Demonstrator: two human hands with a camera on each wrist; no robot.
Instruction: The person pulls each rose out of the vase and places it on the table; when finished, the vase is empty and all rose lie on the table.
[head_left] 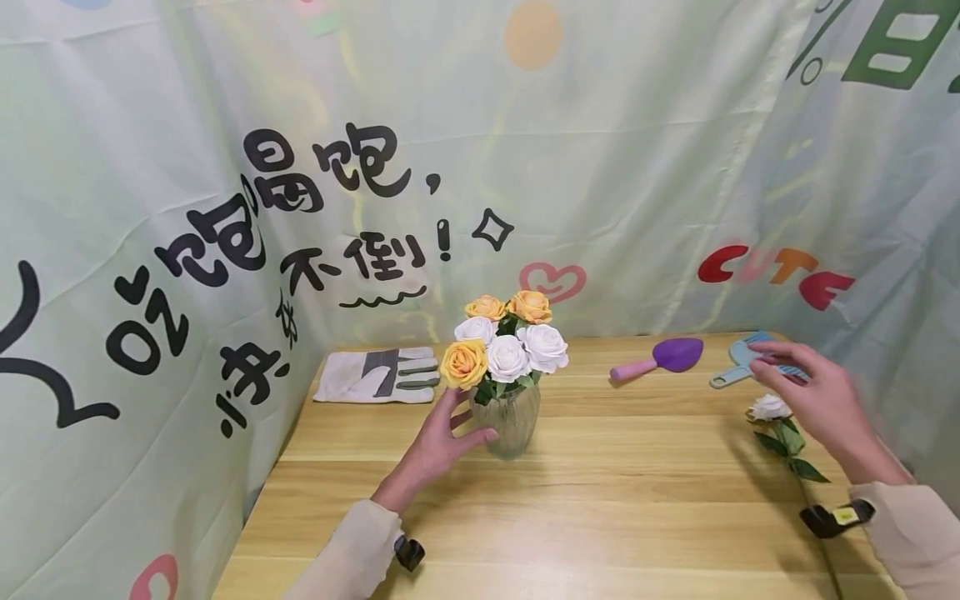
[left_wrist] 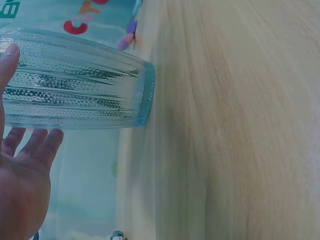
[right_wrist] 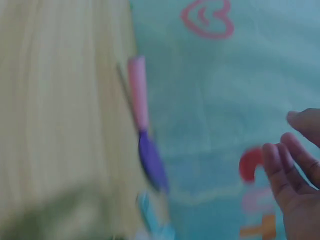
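A ribbed clear glass vase (head_left: 513,425) stands upright on the table, filled with orange roses (head_left: 463,363) and white roses (head_left: 508,358). My left hand (head_left: 442,437) holds the vase from its left side, thumb across the front and fingers at the far side. The left wrist view shows the thumb over the ribbed glass (left_wrist: 80,82) and the fingertips at its edge. My right hand (head_left: 825,400) is raised at the right, fingers extended and apart from the thumb, nothing between them. Below it is a white rose (head_left: 771,407) with a long leafy stem.
At the back left lies a grey and white work glove (head_left: 375,375). A purple trowel (head_left: 678,355) with a pink handle rests at the back right, beside a light blue tool (head_left: 731,377) partly covered by my right hand. Printed cloth (head_left: 637,167) hangs behind the wooden table.
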